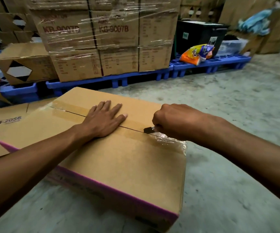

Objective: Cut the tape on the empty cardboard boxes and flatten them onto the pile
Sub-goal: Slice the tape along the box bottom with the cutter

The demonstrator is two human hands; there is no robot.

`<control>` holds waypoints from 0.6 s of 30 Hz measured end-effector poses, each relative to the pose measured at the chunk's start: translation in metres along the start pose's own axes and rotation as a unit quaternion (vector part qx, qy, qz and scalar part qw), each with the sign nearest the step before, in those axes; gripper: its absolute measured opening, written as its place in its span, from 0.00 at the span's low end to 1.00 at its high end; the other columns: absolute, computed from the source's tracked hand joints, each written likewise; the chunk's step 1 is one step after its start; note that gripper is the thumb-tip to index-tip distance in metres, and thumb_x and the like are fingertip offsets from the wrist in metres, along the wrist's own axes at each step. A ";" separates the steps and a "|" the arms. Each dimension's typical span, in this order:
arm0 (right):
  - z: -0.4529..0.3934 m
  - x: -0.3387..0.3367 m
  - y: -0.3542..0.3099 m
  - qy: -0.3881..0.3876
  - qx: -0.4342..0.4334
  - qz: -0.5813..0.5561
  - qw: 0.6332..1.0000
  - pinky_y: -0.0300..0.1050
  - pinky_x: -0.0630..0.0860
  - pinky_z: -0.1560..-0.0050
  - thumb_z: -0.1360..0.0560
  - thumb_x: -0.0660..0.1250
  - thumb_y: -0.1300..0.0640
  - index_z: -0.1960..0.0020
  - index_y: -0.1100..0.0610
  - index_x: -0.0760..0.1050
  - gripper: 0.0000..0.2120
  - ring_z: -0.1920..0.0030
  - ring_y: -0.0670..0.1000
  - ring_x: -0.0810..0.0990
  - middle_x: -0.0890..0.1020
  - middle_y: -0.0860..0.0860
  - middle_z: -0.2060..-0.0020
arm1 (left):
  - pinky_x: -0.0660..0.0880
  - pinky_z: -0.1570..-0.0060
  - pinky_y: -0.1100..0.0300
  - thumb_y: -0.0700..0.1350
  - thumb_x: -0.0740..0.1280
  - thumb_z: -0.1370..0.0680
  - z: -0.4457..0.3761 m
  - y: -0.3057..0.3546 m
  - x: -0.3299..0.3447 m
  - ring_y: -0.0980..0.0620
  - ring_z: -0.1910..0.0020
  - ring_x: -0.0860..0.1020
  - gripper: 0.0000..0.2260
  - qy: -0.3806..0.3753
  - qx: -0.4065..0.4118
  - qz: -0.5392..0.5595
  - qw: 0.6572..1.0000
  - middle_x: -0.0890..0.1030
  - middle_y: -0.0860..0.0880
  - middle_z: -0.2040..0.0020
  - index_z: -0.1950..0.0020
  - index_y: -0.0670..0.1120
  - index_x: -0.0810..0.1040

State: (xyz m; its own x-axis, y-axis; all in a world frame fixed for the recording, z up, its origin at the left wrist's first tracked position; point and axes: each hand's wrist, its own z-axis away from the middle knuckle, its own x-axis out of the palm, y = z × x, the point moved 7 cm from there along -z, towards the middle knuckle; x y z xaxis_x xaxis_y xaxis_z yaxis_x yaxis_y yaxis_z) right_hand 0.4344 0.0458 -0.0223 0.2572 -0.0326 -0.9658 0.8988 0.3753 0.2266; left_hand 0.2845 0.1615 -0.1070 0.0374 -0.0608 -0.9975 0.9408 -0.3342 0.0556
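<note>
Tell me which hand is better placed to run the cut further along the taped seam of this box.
The right hand. It is closed around the cutter, whose tip sits on the taped seam near the box's right edge. The left hand lies flat and open, bracing the top.

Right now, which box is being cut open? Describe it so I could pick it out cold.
On the concrete floor, in front of the blue pallets stacked with shrink-wrapped cartons, it is the nearest cardboard box. The left hand lies flat on its taped seam; the right hand holds a cutter there. Unlike the others, it has a purple bottom edge.
</note>
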 end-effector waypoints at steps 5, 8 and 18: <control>0.005 0.005 0.005 -0.003 0.007 -0.013 1.000 0.40 0.59 0.74 0.20 0.60 0.56 0.60 0.55 0.65 0.11 0.72 0.46 0.64 0.65 0.49 0.70 | 0.46 0.26 0.47 0.68 0.43 0.23 -0.007 -0.001 0.005 0.46 0.22 0.47 0.30 0.000 -0.002 -0.008 1.000 0.47 0.47 0.21 0.23 0.60 0.45; 0.003 0.005 0.007 -0.009 0.015 -0.022 1.000 0.40 0.62 0.74 0.20 0.61 0.59 0.67 0.54 0.59 0.18 0.71 0.46 0.67 0.66 0.49 0.69 | 0.46 0.26 0.47 0.68 0.42 0.23 -0.008 -0.002 0.007 0.46 0.22 0.47 0.30 0.002 0.002 -0.012 1.000 0.48 0.46 0.21 0.23 0.60 0.45; 0.027 0.010 0.020 0.014 0.005 0.029 0.999 0.40 0.58 0.75 0.20 0.60 0.60 0.69 0.53 0.54 0.22 0.73 0.45 0.62 0.62 0.48 0.71 | 0.46 0.26 0.47 0.67 0.42 0.23 -0.010 -0.004 0.008 0.46 0.22 0.47 0.30 -0.006 0.008 -0.004 1.000 0.48 0.47 0.21 0.23 0.60 0.44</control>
State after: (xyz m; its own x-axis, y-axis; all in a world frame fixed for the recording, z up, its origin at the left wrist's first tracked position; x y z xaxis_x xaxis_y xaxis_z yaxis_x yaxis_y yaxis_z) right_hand 0.4646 0.0278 -0.0243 0.2990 0.0145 -0.9542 0.8865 0.3658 0.2833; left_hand 0.2844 0.1717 -0.1152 0.0249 -0.0697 -0.9973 0.9358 -0.3493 0.0478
